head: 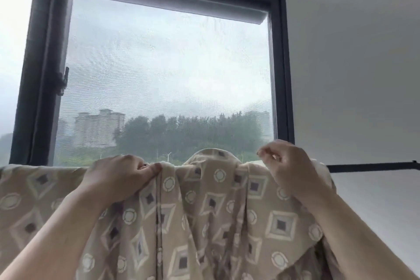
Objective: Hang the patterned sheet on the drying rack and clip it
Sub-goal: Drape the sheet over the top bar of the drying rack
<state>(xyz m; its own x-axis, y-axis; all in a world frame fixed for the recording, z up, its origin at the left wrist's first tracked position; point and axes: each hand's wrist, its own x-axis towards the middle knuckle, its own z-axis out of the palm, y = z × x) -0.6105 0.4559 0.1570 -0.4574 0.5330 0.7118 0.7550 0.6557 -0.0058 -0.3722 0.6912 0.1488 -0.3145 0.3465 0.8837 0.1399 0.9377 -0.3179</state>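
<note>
Left grip (120, 175) and right grip (288, 166) pinch patterned sheet (227, 216) (top edge horizontal).

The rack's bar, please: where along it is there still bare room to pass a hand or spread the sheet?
Bare bar shows only right of the right hand, against the white wall. Leftward it is crowded: the patterned sheet covers it to the frame's left edge, bunched between that hand and the left hand.

Rack bar (372, 167) obscured by sheet (204, 211) from left hand (118, 175) fingers thru right hand (288, 166) fingers, whose grip is unclear; sheet cut off at left & btm edges.
</note>
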